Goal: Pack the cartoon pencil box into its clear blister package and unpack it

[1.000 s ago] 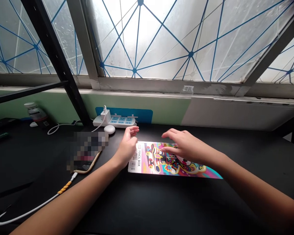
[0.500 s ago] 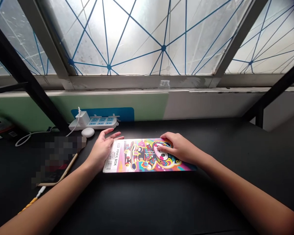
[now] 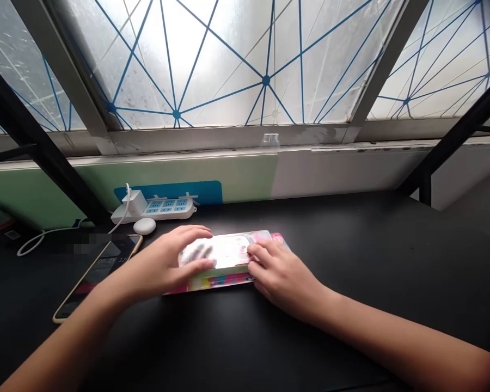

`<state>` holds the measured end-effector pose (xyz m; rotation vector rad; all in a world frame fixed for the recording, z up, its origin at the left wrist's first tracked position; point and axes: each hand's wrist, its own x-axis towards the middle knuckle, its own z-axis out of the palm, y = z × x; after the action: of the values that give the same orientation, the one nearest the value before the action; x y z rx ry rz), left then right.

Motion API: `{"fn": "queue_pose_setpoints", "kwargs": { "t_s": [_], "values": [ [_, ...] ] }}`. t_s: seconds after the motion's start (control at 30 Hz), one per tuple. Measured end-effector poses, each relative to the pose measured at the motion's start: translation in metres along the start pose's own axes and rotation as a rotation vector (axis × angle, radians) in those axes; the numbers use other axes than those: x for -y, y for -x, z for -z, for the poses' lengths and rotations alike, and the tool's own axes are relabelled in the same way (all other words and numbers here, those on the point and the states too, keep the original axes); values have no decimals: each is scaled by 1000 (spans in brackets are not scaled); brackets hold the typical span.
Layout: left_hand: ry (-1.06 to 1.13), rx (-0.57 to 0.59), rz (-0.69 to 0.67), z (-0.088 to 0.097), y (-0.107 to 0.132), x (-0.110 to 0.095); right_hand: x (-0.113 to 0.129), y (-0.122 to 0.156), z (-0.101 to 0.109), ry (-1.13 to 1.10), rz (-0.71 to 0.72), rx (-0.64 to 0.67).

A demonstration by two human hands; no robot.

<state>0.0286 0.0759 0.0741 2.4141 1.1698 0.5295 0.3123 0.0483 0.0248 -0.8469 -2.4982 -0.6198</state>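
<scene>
A flat, brightly printed pencil box (image 3: 228, 256) lies on the black desk (image 3: 351, 261) in front of me, its top glaring white with window light. My left hand (image 3: 167, 264) wraps over its left end, fingers on top and thumb along the near edge. My right hand (image 3: 280, 275) grips the right part, fingertips pressed on the lid and near edge. The near side of the box seems slightly raised from the desk.
A phone (image 3: 100, 269) on a cable lies left of the box. Behind it sit a white power strip (image 3: 159, 207) with a charger and a small white oval object (image 3: 144, 225). A black frame post (image 3: 449, 147) stands at the right; the window sill runs along the back.
Both hands have closed onto the box: the left moved from beside its left end onto its top, the right slid to its near right edge. The box's printed face now reflects glare.
</scene>
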Motion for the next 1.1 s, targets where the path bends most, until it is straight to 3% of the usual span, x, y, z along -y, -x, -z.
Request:
{"fn": "queue_pose_setpoints", "kwargs": {
  "t_s": [0.07,0.17,0.3,0.4,0.57,0.67,0.77,0.83,0.9,1.0,1.1],
  "values": [
    [-209,59,-42,-11,-1,4,3,-1,-3,-123,4,62],
    [-357,74,-35,-30,-4,10,-6,-3,1,-388,-77,134],
    [-505,-22,-86,-42,-3,5,-34,1,5,-555,-317,124],
    [-645,-159,-197,-46,-2,-4,-56,6,2,-495,-367,117],
    [-728,-288,-302,-48,-4,-10,-66,5,8,-320,-282,59],
    [-727,-382,-308,-35,-3,-9,-59,3,15,-171,-221,-52],
    [-724,-501,-248,-17,0,-7,-51,3,18,-108,-156,-83],
    [-679,-438,-215,-11,2,-5,-45,3,19,-63,-101,-75],
    [-636,-282,-214,-12,3,-7,-38,2,20,-16,-58,-44],
    [-680,-90,-232,-25,3,-17,-26,1,19,8,-33,47],
    [-747,-1,-231,-40,2,-28,-14,1,16,-25,-9,117]
  ]
}}
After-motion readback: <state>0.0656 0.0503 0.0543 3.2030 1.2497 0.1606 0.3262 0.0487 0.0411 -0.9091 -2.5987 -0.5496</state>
